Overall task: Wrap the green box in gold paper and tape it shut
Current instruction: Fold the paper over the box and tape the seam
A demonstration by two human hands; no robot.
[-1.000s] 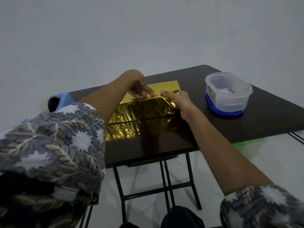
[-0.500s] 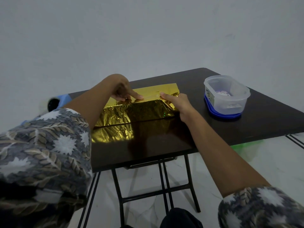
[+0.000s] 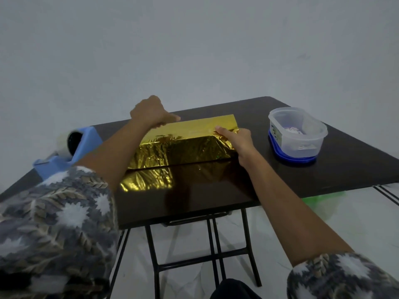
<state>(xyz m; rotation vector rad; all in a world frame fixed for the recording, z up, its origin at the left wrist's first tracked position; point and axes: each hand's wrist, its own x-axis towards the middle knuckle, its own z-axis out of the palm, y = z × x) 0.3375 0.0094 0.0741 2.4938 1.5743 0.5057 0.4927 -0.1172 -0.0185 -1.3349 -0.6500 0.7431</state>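
While our left hand [image 3: 149, 112] and right hand [image 3: 239, 140] seemingly pinch the gold paper [image 3: 190, 131], any slack could unfold it.

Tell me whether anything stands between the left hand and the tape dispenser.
Nothing visible does. The left hand is at the gold paper's far left edge, and the blue tape dispenser sits at the table's left corner. Only bare dark tabletop shows between them.
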